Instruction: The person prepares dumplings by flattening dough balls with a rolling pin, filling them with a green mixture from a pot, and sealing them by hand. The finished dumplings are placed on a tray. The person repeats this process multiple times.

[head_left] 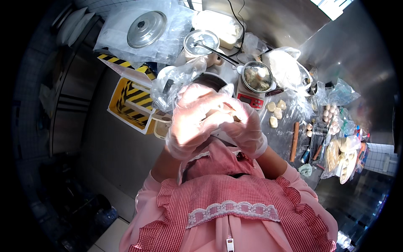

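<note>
My left hand (193, 121) and my right hand (244, 121), both in clear plastic gloves, are cupped together in front of my chest. Between their fingers a small pale piece (235, 115), which looks like dough, is mostly hidden. Bright light washes out part of the left glove. Just beyond the hands is a dark round pan (211, 78), partly covered by them. Several lumps of dough (277, 113) lie on the floured metal worktop (285, 138) to the right of my right hand. A lidded glass bowl of filling (256, 76) rests on a red kitchen scale (251, 100).
A pot (201, 44) holds a dark-handled spoon (220, 56). Left are a metal lid (147, 29) on plastic sheets and a yellow-and-black striped box (132, 105). A wooden stick (294, 141), bagged eggs (330, 114) and a plastic bag (285, 67) lie right. A black cord (243, 31) hangs behind.
</note>
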Demonstrator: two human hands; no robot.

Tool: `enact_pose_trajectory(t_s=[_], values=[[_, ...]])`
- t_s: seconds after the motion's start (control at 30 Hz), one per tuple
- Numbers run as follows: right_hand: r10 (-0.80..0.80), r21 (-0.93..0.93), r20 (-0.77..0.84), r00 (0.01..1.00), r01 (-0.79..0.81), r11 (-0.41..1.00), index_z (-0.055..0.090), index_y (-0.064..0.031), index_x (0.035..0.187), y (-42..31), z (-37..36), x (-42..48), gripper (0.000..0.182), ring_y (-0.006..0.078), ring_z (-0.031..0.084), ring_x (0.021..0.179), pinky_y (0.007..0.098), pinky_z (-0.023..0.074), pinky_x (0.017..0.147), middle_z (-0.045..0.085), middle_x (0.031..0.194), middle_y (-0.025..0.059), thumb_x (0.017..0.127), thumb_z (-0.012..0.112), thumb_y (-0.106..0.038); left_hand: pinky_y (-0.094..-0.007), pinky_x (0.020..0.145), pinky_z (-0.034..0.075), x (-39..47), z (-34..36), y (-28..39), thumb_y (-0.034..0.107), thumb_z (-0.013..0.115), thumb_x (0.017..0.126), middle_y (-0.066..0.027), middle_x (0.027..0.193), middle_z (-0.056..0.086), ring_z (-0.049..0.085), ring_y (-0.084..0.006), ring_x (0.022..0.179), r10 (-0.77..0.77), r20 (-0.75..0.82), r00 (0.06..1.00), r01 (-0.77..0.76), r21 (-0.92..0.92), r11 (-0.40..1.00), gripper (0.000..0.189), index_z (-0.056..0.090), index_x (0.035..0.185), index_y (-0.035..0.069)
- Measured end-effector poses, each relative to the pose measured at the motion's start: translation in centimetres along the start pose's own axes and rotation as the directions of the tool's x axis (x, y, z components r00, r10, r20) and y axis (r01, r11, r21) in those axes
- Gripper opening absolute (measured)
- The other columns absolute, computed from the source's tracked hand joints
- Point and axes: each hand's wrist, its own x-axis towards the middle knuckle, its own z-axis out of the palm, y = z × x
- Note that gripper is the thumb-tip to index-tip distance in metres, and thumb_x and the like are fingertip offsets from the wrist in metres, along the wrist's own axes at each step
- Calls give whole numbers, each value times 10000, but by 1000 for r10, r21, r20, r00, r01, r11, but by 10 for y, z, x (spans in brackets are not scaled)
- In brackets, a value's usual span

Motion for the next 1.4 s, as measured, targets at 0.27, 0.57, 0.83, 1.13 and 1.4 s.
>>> enact_pose_trajectory(t_s=[0.27,0.57,0.83,1.13,1.4], values=[[210,-163,45,977,-200,966,600,26,1407,5,0,3,480,117,675,1045,294,566,877,724,1188,78,1002,779,-160,-359,899,482,-8,16,1,32,747,884,-77,997,801,717,-247,915,-19,-101,995,23,38,999,225,814,1099,44],[362,315,-2,932,-343,885,644,17,1416,-19,8,24,458,108,675,1018,279,540,908,743,1258,55,995,741,-135,-404,1184,445,-47,-2,-19,254,823,950,-142,1596,498,531,-253,1418,-562,402,723,621,-735,272,909,309,1665,30],[-225,-412,36,974,219,885,770,-31,1288,-9,3,55,374,251,647,929,373,501,899,732,991,68,920,795,-94,-461,1043,563,-53,41,3,284,586,1115,-141,1280,661,685,-279,1184,-698,145,701,277,-957,80,456,484,1455,-1],[176,-227,363,915,-97,969,761,26,1263,-50,-13,85,289,208,683,982,335,541,864,718,1035,107,1049,733,-166,-353,1037,538,-57,22,11,177,571,1111,-141,1329,661,690,-208,1142,-688,103,719,388,-880,274,381,561,1417,-49],[222,-356,243,944,-126,926,755,13,1234,-65,3,84,309,209,713,961,334,550,899,757,1074,106,988,802,-167,-371,1176,454,-65,24,0,225,589,1129,-142,1487,594,609,-227,1326,-658,-18,753,285,-892,351,457,530,1496,-41]])
